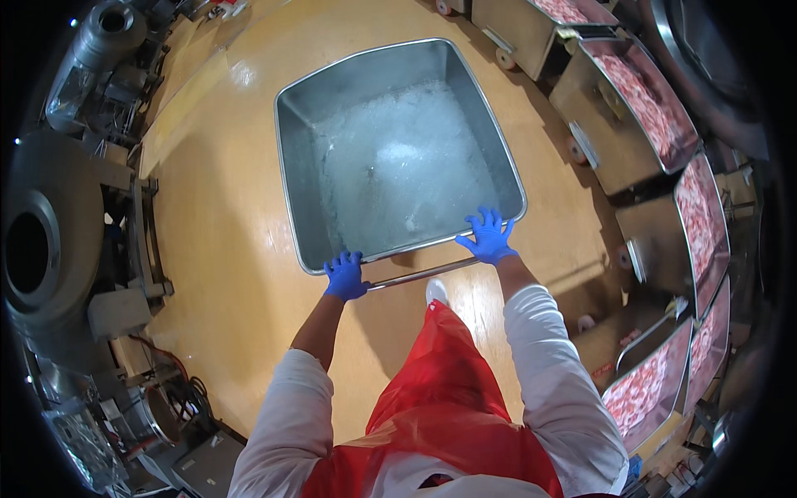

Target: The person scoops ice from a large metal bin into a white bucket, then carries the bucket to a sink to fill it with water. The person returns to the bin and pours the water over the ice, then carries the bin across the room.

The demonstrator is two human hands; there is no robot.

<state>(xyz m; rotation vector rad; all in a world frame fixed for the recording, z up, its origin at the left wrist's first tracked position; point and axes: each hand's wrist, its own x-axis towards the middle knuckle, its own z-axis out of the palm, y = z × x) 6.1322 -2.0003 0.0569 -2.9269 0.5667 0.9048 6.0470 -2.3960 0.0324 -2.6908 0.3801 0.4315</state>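
1. In the head view, the left hand [345, 276], in a blue glove, lies at the near-left part of a large steel tub [303, 216]. Its fingers are spread over the near rim, pinching nothing.
2. The right hand [488, 239], also blue-gloved, sits at the near-right corner of the tub. Its fingers are fanned out on the rim, with the thumb pointing left.
3. The tub stands directly ahead of both sets of fingers, its open top facing up. Pale, glistening contents [398, 158] lie inside, beyond the fingers; whether they are ice or cloudy water I cannot tell.
4. A steel push bar [423, 273] runs between the hands, just nearer the body than the fingers. How firmly either palm rests on it is unclear.
5. Below the fingers, a white shoe [437, 290] shows on the tan floor [216, 232], at the tip of a red apron [440, 357].
6. To the right of the right fingers stands a row of steel tubs [602, 153] filled with pink-and-white meat [635, 100].
7. Well left of the left fingers is a grey machine [70, 224] with a round dark opening.
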